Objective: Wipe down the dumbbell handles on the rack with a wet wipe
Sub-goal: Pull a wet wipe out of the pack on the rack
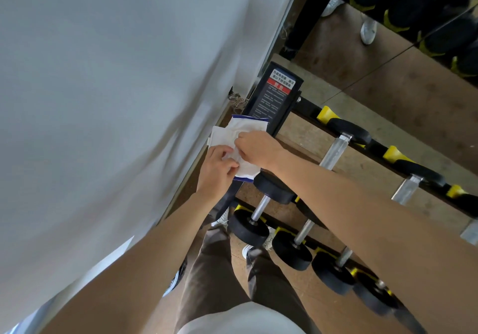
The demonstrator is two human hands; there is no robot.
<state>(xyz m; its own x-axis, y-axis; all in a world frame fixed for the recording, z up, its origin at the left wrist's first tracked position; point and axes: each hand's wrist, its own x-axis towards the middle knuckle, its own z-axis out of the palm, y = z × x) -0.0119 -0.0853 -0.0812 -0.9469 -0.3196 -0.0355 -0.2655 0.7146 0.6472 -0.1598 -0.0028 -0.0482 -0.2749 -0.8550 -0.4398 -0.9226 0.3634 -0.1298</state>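
The wet wipe (221,138) is held above the near end of the dumbbell rack (305,107), partly drawn out of a white pack with blue edges (252,126). The pack is gripped by the left hand (218,168), whose fingers are curled beneath it and whose thumb is pressed across its face. The white sheet is pinched by the right hand (258,148), fingertips drawn together at the middle of the pack. No writing can be made out on the pack.

Just behind the pack, a black warning label (274,93) is fixed to the rack's end post. Chinese text in white is printed on it, with a red band near the top carrying the characters 警告; the smaller lines below are too fine to be read.

Black dumbbells with bare metal handles (260,208) are laid in two rows on the rack, seated in yellow cradles (325,114). The upper row's handles (333,150) are seen to the right of the hands, none touched by the wipe.

A pale wall (103,101) is seen on the left. Brown trousers (214,269) and white shoes (222,218) are visible below, on a brown floor (375,80). More dumbbells and shoes are reflected in a mirror (413,10) at the upper right.
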